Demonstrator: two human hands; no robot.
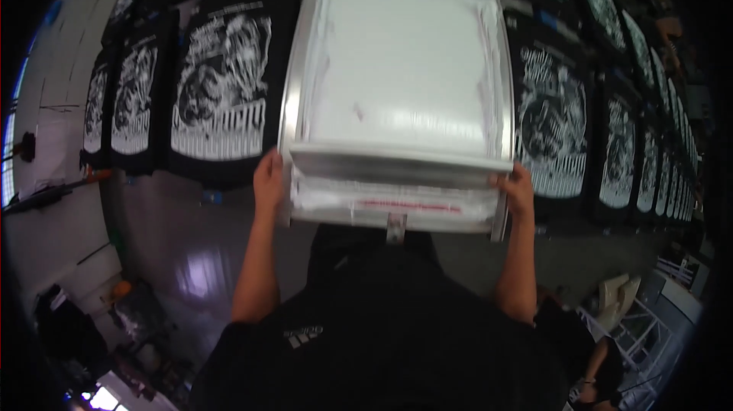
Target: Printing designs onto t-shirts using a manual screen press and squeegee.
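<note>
A large screen-printing frame [293,106] with silvery metal edges lies in front of me, its mesh coated with white ink [405,52]. Across its near part runs a wide squeegee [397,161], spanning almost from side to side. My left hand [267,180] is closed at the squeegee's left end, against the frame's edge. At the other end, my right hand [518,188] is closed too, its thumb over the bar. Between the squeegee and the frame's near edge, white ink and a reddish streak [412,205] show. Whatever lies beneath the screen is hidden.
Black shirts with white prints lie in rows on both sides, the closest being a left shirt [221,83] and a right shirt [551,125]. A metal clamp [395,228] sits at the frame's near edge. Another person's arm [595,365] shows at lower right, near a white rack [641,335].
</note>
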